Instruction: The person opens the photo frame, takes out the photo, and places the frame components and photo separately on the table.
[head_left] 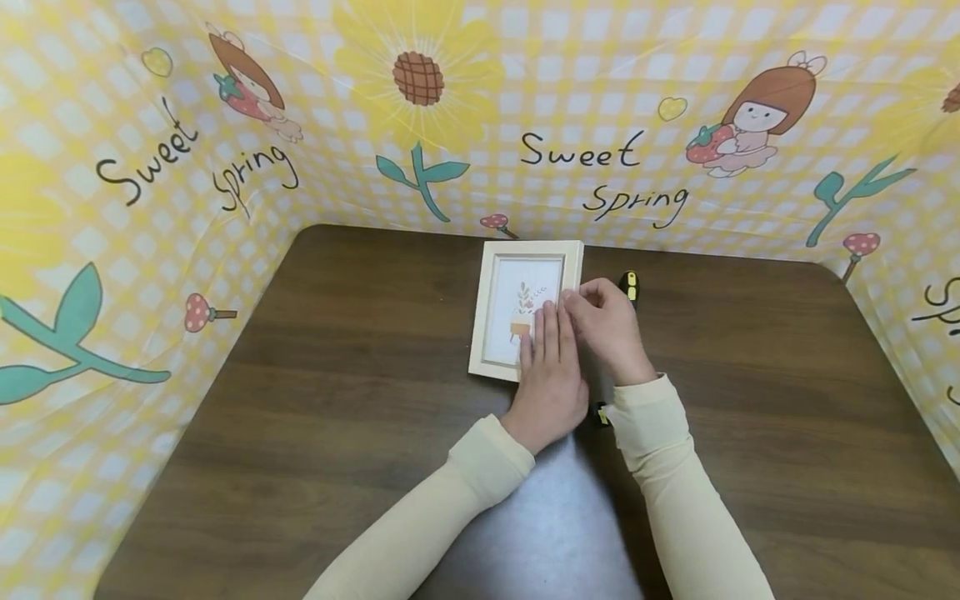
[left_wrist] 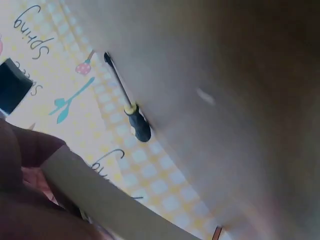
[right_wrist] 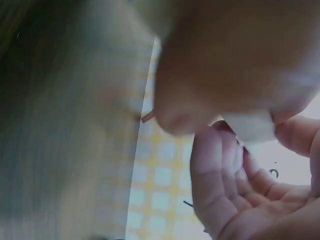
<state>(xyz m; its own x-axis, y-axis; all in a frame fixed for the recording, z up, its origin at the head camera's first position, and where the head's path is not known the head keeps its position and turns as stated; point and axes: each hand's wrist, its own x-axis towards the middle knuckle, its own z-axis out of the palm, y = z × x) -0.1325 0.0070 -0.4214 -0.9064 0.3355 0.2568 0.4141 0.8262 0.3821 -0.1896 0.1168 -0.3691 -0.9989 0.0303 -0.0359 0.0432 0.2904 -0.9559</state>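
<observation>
A cream picture frame (head_left: 488, 308) with a small plant print (head_left: 522, 293) faces up near the back of the table. My left hand (head_left: 551, 392) holds its lower right part, fingers stretched across the front; its thumb is hidden in the head view. At the frame's right edge, the thumb and forefinger of my right hand (head_left: 611, 329) pinch it. The right wrist view shows a pale piece of the frame (right_wrist: 251, 128) between fingertips, with the right hand's fingers (right_wrist: 210, 165) curled.
A screwdriver (left_wrist: 139, 122) with a black and yellow handle lies on the brown table (head_left: 337, 400), partly behind the right hand. Another black and yellow piece (head_left: 602, 414) shows beside the right cuff. Yellow checked cloth (head_left: 480, 108) walls the back and sides.
</observation>
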